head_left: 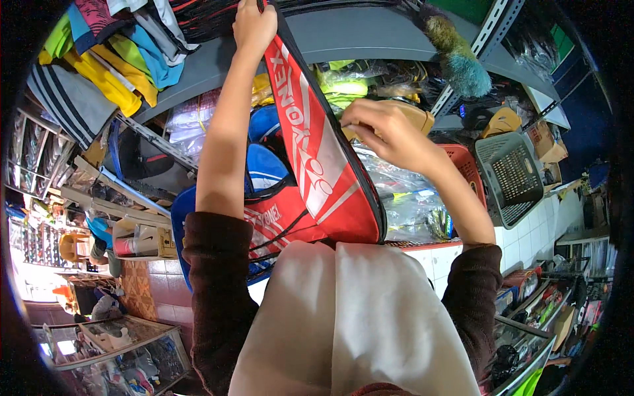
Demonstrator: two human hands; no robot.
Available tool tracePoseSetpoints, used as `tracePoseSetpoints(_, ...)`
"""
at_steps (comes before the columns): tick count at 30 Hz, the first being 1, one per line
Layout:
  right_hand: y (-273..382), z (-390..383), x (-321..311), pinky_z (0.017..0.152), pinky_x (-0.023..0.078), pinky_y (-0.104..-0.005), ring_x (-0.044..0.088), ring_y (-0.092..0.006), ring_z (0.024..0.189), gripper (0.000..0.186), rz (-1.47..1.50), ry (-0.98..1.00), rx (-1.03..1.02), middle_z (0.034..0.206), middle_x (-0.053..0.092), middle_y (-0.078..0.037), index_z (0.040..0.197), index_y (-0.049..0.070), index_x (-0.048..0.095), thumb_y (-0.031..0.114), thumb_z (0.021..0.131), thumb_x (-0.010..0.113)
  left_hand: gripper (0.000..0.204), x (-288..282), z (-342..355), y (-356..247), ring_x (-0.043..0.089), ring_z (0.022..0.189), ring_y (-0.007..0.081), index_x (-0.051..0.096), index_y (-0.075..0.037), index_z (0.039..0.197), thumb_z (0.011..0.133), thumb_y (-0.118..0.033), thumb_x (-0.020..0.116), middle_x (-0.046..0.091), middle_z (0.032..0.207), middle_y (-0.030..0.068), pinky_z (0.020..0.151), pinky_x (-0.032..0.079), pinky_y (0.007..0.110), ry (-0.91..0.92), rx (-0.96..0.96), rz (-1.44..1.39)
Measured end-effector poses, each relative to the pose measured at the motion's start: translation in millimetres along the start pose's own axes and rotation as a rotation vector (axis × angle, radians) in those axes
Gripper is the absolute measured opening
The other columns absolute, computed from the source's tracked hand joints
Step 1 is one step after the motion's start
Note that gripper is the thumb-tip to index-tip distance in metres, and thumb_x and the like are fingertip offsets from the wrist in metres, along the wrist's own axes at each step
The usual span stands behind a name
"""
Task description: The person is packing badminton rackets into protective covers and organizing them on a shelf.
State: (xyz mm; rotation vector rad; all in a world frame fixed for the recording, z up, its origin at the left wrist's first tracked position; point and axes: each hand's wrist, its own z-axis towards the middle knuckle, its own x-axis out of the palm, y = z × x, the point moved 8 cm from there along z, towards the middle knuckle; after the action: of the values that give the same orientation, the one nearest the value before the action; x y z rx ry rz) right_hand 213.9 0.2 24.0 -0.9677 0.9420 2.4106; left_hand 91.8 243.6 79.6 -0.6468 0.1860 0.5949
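Observation:
I hold a red racket bag (310, 152) with white lettering and stripes and black trim upright before me, with my left hand (254, 26) closed on its narrow top end. My right hand (383, 132) is at the bag's right edge, its fingers curled in a pinch beside the black trim; what exactly they hold is too small to make out. Blue bags (264, 168) show behind and left of the red one. The bag's lower part is by my light-coloured lap covering (350, 317).
A grey shelf (337, 36) with folded clothes (112, 66) and a duster (462, 66) spans the top. Wrapped goods (409, 204), a red basket (465, 165) and a grey basket (508, 178) stand right. A person (102, 241) is far left, near glass display cases (112, 356).

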Motion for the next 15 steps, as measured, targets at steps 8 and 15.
tracePoseSetpoints(8,4,-56,20,0.071,0.045,-0.0406,0.056,-0.0362,0.08,0.013,0.176,0.132,0.11,0.086,0.055,-0.017,0.09,-0.003,0.053,-0.002,0.077,0.055,0.045,16,-2,62,0.047,0.115,0.0372,0.054,0.003,0.112,0.08,-0.028,0.048,0.048,0.127,0.0211,0.097,0.037,0.043,0.051,-0.082,0.123)
tracePoseSetpoints(15,10,-91,19,0.072,0.045,-0.0409,0.056,-0.0358,0.081,0.011,0.212,0.124,0.249,0.085,0.055,-0.017,0.089,-0.004,0.053,-0.003,0.078,0.054,0.042,28,1,85,0.051,0.107,0.0411,0.057,0.003,0.103,0.078,-0.029,0.048,0.054,0.115,0.0251,0.092,0.039,0.046,0.095,-0.132,0.254)
